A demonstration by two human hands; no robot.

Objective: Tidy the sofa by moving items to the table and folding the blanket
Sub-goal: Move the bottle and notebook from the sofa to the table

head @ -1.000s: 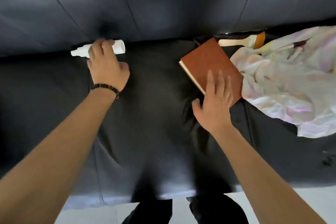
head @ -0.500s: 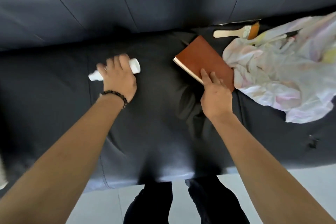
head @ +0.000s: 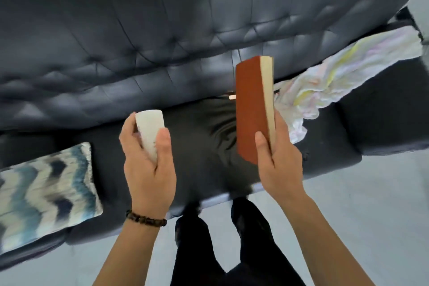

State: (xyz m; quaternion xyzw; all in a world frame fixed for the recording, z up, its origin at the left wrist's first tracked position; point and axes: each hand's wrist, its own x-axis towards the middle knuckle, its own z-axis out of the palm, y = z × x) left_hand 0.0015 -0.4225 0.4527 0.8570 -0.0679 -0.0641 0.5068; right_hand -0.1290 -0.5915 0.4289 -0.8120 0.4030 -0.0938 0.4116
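Observation:
My left hand (head: 148, 169) grips a white bottle (head: 150, 131), held upright above the seat of the black sofa (head: 162, 53). My right hand (head: 278, 160) holds a brown book (head: 251, 109) on end, its pale page edges facing right. A crumpled pale blanket (head: 325, 81) with pastel stains lies on the right part of the seat, behind the book. A small bit of a paintbrush handle (head: 232, 97) shows at the seat's back crease, just left of the book; the rest of it is hidden.
A blue, white and navy zigzag cushion (head: 46, 193) lies on the left of the seat. Pale floor (head: 371, 204) runs in front of the sofa, where my dark-trousered legs (head: 220, 251) stand. The table is not in view.
Both hands have lifted off the seat: the left raised the bottle, the right picked the book up and stood it on end. The view pulled back, showing the cushion and more of the sofa.

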